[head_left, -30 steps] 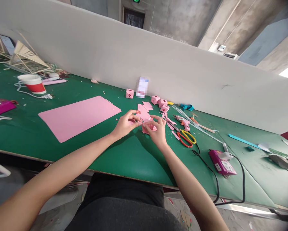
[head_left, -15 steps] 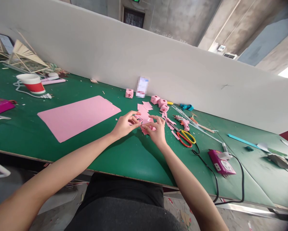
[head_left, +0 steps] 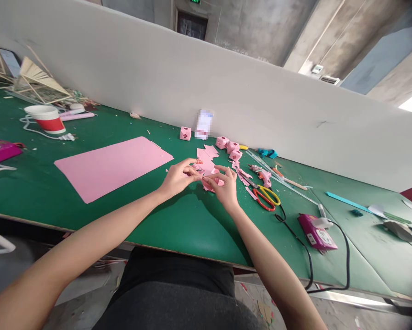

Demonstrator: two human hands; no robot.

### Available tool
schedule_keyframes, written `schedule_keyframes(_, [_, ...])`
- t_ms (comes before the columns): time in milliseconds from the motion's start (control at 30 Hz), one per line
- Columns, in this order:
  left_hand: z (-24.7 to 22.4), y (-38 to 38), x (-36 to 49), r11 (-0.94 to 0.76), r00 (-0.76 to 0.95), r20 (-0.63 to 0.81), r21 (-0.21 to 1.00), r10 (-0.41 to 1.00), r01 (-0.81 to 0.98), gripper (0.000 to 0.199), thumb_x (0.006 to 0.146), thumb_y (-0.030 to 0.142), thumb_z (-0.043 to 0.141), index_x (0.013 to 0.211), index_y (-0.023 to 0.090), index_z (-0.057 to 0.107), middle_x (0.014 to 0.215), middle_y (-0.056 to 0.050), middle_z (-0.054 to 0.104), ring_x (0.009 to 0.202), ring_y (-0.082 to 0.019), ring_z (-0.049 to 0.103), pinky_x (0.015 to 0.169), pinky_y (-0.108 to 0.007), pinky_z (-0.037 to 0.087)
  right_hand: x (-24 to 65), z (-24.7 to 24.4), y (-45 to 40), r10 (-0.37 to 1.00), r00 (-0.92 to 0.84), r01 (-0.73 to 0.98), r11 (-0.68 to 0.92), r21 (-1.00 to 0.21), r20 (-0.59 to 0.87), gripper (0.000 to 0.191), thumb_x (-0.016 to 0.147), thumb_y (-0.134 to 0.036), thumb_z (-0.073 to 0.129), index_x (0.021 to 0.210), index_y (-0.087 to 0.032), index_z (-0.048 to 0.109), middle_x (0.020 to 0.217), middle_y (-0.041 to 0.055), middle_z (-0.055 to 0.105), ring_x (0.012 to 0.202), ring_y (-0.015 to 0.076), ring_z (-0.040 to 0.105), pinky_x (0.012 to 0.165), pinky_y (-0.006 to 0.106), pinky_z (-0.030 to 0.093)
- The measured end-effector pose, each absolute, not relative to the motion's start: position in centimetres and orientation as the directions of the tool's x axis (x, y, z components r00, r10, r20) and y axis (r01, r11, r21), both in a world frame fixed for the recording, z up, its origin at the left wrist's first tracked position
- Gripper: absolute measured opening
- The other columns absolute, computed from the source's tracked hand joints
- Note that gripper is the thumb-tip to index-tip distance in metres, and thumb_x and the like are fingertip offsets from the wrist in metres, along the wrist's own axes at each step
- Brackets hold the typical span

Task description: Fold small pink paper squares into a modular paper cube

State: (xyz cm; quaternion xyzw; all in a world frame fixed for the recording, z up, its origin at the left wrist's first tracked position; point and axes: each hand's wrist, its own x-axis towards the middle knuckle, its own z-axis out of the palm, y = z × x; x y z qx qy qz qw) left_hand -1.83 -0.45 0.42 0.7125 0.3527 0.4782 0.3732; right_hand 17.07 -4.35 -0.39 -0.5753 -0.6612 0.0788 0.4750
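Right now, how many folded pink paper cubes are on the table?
4: one cube near the divider, standing apart; three cubes clustered beyond the right hand. More may be hidden.

- Under the hands (head_left: 179, 178), the desk (head_left: 178, 224) has a smooth green surface with a soft sheen.
- Left of the hands, the large sheet (head_left: 111, 169) is smooth, matt pink paper.
- Just beyond them, the pink pieces (head_left: 208, 156) and small boxes (head_left: 232, 147) are matt paper.
- To their right, the scissors (head_left: 256, 186) show metal blades and glossy plastic-looking handles.
- Far beyond them, the wall (head_left: 257, 27) looks like rough concrete.
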Motion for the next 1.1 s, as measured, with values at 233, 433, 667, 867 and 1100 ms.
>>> schedule_keyframes(233, [0.00, -0.24, -1.79, -0.498, 0.300, 0.436, 0.849, 0.849, 0.175, 0.046, 0.082, 0.040, 0.077, 0.120, 0.020, 0.062, 0.088, -0.004, 0.079, 0.077, -0.020, 0.073, 0.077, -0.033, 0.057, 17.26, -0.76, -4.23, 0.818, 0.087, 0.692, 0.361, -0.625, 0.569, 0.010, 0.081, -0.041, 0.081, 0.078, -0.031, 0.081, 0.127, 0.0039, 0.067, 0.129, 0.0327, 0.041, 0.115, 0.056, 0.030])
schedule_keyframes(433, [-0.26, -0.27, -1.69, -0.519, 0.320, 0.451, 0.838, 0.833, 0.171, 0.049, 0.081, 0.042, 0.077, 0.120, 0.019, 0.058, 0.089, -0.004, 0.079, 0.074, -0.018, 0.072, 0.072, -0.030, 0.055, 17.07, -0.74, -4.31, 0.828, 0.093, 0.682, 0.352, -0.641, 0.553, 0.017, 0.083, -0.046, 0.077, 0.077, -0.030, 0.080, 0.126, 0.0051, 0.067, 0.131, 0.0325, 0.042, 0.115, 0.056, 0.029])
schedule_keyframes(667, [0.19, -0.33, -1.71, -0.514, 0.229, 0.477, 0.846, 0.848, 0.142, 0.036, 0.080, 0.034, 0.078, 0.110, 0.020, 0.063, 0.083, -0.002, 0.078, 0.076, -0.019, 0.073, 0.073, -0.030, 0.055, 17.36, -0.66, -3.82, 0.894, 0.167, 0.426, 0.315, -0.848, 0.416, 0.046, 0.085, -0.057, 0.069, 0.116, -0.024, 0.071, 0.125, 0.0100, 0.068, 0.115, 0.0275, 0.060, 0.096, 0.045, 0.050])
schedule_keyframes(867, [0.09, -0.28, -1.70, -0.493, 0.220, 0.458, 0.858, 0.861, 0.142, 0.029, 0.082, 0.033, 0.075, 0.106, 0.019, 0.066, 0.091, -0.005, 0.078, 0.087, -0.021, 0.074, 0.075, -0.031, 0.055, 17.46, -0.46, -3.73, 0.967, 0.191, 0.103, 0.152, -0.983, 0.170, 0.052, 0.079, -0.056, 0.071, 0.115, -0.020, 0.065, 0.089, 0.0037, 0.069, 0.080, 0.0177, 0.066, 0.072, 0.032, 0.055])
schedule_keyframes(1100, [-0.09, -0.24, -1.51, -0.427, 0.240, 0.391, 0.896, 0.888, 0.120, 0.043, 0.078, 0.039, 0.077, 0.114, 0.021, 0.061, 0.116, -0.009, 0.071, 0.106, -0.024, 0.068, 0.078, -0.031, 0.056, 17.05, -0.14, -4.12, 0.971, 0.159, 0.046, 0.172, -0.984, 0.177, 0.048, 0.073, -0.042, 0.074, 0.115, -0.022, 0.064, 0.075, -0.0045, 0.061, 0.066, 0.0116, 0.060, 0.065, 0.028, 0.054])
